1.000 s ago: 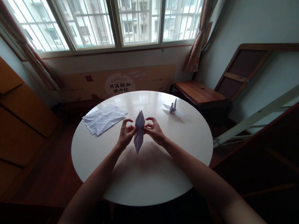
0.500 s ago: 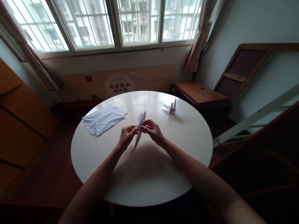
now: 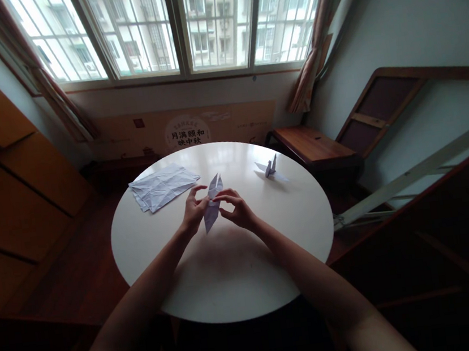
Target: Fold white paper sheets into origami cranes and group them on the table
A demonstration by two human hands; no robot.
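Observation:
Above the middle of a round white table (image 3: 238,272) I hold a half-folded piece of pale paper (image 3: 212,209), long and pointed at both ends. My left hand (image 3: 191,210) pinches its left side with thumb and fingers. My right hand (image 3: 235,209) pinches its right edge near the upper tip. A finished paper crane (image 3: 271,169) stands on the table to the far right of my hands.
A stack of creased white paper sheets (image 3: 162,186) lies at the table's far left. A wooden bench (image 3: 314,146) stands by the right wall, wooden cabinets (image 3: 13,185) at the left, and a large barred window (image 3: 175,23) behind the table.
The folded paper was held wide and face-on, then turned edge-on and narrow; now it is turned back slightly and sits a little further left. Both hands have shifted their pinch along it.

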